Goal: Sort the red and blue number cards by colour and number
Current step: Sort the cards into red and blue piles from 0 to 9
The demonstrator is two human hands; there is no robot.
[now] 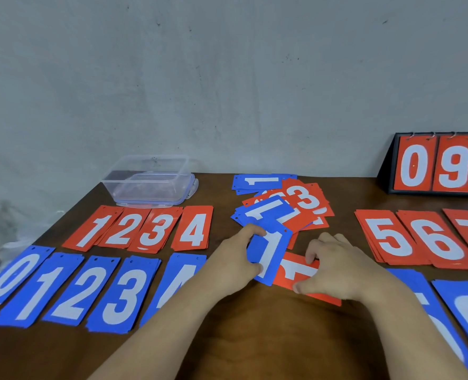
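My left hand (237, 259) grips a blue card marked 1 (268, 253) at the table's middle, thumb on its face. My right hand (334, 267) pinches a red card (296, 272) that lies flat under the blue one; its number is partly covered. Behind them sits a mixed loose pile of red and blue cards (287, 204). Sorted red stacks 1 to 4 (142, 227) lie at the left, with blue stacks 0 to 4 (71, 286) in front of them. Red stacks 5, 6, 7 (419, 237) lie at the right, blue stacks (463, 311) below them.
A clear plastic box (150, 181) stands at the back left against the grey wall. A black flip scoreboard (436, 163) showing red 0 and 9 stands at the back right. The brown table (254, 338) shows bare wood between my forearms.
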